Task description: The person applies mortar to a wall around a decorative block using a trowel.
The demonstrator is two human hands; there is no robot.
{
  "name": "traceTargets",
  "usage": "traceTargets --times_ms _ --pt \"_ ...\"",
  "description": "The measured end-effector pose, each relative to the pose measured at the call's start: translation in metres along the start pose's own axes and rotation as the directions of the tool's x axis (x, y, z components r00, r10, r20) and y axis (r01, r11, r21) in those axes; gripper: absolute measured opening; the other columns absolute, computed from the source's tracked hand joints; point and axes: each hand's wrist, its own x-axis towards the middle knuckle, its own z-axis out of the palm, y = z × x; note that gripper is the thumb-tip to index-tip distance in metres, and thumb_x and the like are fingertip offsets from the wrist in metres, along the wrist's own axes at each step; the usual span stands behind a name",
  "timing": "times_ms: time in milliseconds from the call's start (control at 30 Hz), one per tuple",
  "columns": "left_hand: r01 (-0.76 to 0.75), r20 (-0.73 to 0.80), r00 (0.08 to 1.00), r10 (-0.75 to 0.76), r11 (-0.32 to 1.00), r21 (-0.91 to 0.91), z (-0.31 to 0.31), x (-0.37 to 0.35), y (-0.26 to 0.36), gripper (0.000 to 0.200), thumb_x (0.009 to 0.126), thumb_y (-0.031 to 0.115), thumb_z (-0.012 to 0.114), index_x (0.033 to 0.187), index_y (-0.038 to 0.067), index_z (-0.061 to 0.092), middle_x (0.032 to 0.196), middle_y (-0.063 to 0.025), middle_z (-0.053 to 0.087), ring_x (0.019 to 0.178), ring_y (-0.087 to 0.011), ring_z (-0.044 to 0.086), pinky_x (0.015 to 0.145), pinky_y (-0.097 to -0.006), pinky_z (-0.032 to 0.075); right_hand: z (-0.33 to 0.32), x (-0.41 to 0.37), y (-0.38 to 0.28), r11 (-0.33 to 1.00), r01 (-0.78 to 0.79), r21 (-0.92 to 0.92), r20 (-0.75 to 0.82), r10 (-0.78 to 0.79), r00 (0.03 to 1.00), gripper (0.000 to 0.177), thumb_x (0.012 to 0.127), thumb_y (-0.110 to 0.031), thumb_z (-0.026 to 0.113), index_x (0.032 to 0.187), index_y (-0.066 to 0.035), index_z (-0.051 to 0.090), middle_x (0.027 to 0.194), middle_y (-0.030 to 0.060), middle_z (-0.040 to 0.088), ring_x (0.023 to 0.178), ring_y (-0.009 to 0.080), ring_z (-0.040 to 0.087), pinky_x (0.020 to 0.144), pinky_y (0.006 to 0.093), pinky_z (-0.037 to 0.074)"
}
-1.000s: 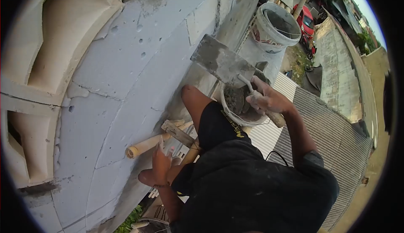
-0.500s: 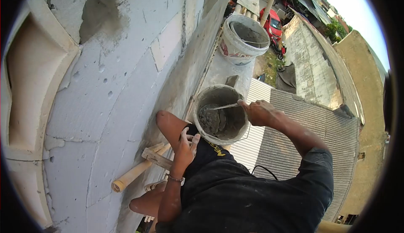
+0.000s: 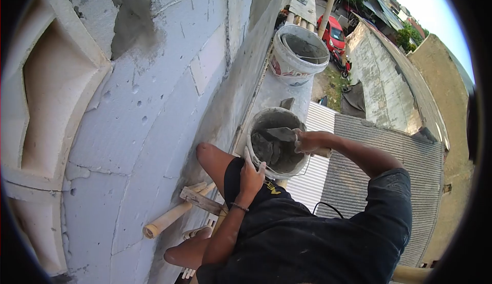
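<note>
My right hand (image 3: pixel 307 141) is closed around the handle of a trowel (image 3: pixel 282 134). The trowel's flat blade lies inside a mortar-smeared bucket (image 3: pixel 287 170), over wet grey mortar (image 3: pixel 263 149). At the bucket's near left rim is my left hand (image 3: pixel 251 177), its fingers on the edge and the thumb apart from them on the near side. The bucket stands beside my bent knee, its mouth facing up toward me. Part of the trowel handle sticks out below my right fist.
Beyond it, a larger white bucket (image 3: pixel 289 71) sits on the platform. A pale block wall (image 3: pixel 154 125) with a wet mortar patch (image 3: pixel 134 27) runs along the left. Bamboo poles (image 3: pixel 166 221) and a wooden piece (image 3: pixel 200 200) are near my legs. Corrugated roofing (image 3: pixel 374 166) lies below right.
My left hand has moved up from beside my thigh onto the bucket rim. The trowel has turned, so its blade face now shows, and my right hand has shifted slightly lower.
</note>
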Motion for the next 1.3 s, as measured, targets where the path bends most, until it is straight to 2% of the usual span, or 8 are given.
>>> traceTargets --times_ms 200,267,400,567,700,900,1133,1300 --pt "-0.016 -0.130 0.991 0.019 1.000 0.026 -0.001 0.013 -0.016 0.081 0.094 0.025 0.066 0.150 -0.011 0.019 0.143 -0.0391 0.041 0.131 -0.0484 0.046 0.110 -0.0461 0.039 0.001 -0.004 0.003 0.847 0.101 0.521 0.057 -0.153 0.987 0.066 0.091 -0.010 0.061 0.146 -0.002 0.025 0.100 0.0139 0.061 0.085 0.0225 0.068 0.072 0.0351 0.057" --pt "-0.015 -0.145 0.989 0.017 1.000 0.016 0.000 0.015 -0.018 0.083 0.093 0.029 0.068 0.148 -0.015 0.023 0.140 -0.0397 0.044 0.130 -0.0480 0.048 0.110 -0.0453 0.039 -0.001 -0.015 0.003 0.441 0.083 0.894 0.033 -0.249 0.968 0.060 0.092 -0.007 0.058 0.145 -0.003 0.030 0.116 0.0157 0.055 0.093 0.0242 0.065 0.081 0.0356 0.058" --pt "-0.024 -0.147 0.989 0.033 0.998 0.056 0.005 0.017 -0.018 0.083 0.092 0.029 0.068 0.147 -0.015 0.024 0.140 -0.0394 0.045 0.130 -0.0476 0.048 0.110 -0.0450 0.039 0.012 -0.009 -0.001 0.243 0.291 0.925 -0.231 -0.248 0.941 0.048 0.100 -0.029 0.058 0.138 -0.002 0.045 0.128 0.0185 0.054 0.104 0.0284 0.063 0.089 0.0368 0.054" --pt "-0.016 -0.122 0.992 0.025 0.997 0.079 0.002 0.022 -0.022 0.083 0.092 0.029 0.069 0.146 -0.016 0.025 0.137 -0.0389 0.048 0.128 -0.0473 0.050 0.109 -0.0451 0.039 0.037 -0.005 -0.035 0.454 0.487 0.746 -0.527 -0.044 0.849 0.067 0.091 -0.064 0.061 0.112 0.000 0.061 0.100 0.0095 0.059 0.084 0.0195 0.061 0.077 0.0317 0.053" --pt "0.037 -0.056 0.998 -0.033 0.996 0.079 -0.002 0.024 -0.017 0.081 0.092 0.026 0.068 0.146 -0.017 0.025 0.143 -0.0391 0.041 0.134 -0.0472 0.044 0.113 -0.0450 0.035 0.062 -0.004 -0.052 0.585 0.589 0.557 -0.723 -0.008 0.691 0.049 0.090 -0.053 0.069 0.101 -0.006 0.063 0.078 0.0041 0.061 0.072 0.0138 0.058 0.068 0.0301 0.048" --pt "-0.038 -0.092 0.995 0.049 0.993 0.115 0.000 0.027 -0.027 0.079 0.093 0.026 0.068 0.148 -0.013 0.026 0.137 -0.0384 0.048 0.129 -0.0459 0.050 0.107 -0.0444 0.040 0.092 -0.011 -0.055 0.640 0.677 0.364 -0.886 0.015 0.463 0.034 0.087 -0.033 0.079 0.096 -0.005 0.064 0.097 0.0085 0.064 0.086 0.0185 0.061 0.081 0.0324 0.050" --pt "0.030 -0.075 0.997 -0.025 0.998 0.063 -0.003 0.034 -0.016 0.075 0.094 0.023 0.066 0.145 -0.017 0.029 0.140 -0.0397 0.044 0.131 -0.0485 0.047 0.111 -0.0454 0.037 0.110 0.006 -0.046 0.544 0.757 0.362 -0.919 0.070 0.389 0.018 0.091 -0.018 0.074 0.098 -0.006 0.063 0.100 0.0042 0.065 0.094 0.0135 0.059 0.086 0.0305 0.048" --pt "-0.033 -0.138 0.989 0.046 0.995 0.095 0.002 0.039 -0.025 0.071 0.091 0.016 0.063 0.145 -0.016 0.029 0.142 -0.0402 0.041 0.133 -0.0502 0.042 0.112 -0.0462 0.035 0.106 0.025 -0.038 0.598 0.693 0.404 -0.911 0.195 0.363 0.016 0.090 -0.019 0.073 0.098 -0.007 0.066 0.099 0.0093 0.068 0.096 0.0241 0.061 0.089 0.0371 0.047"
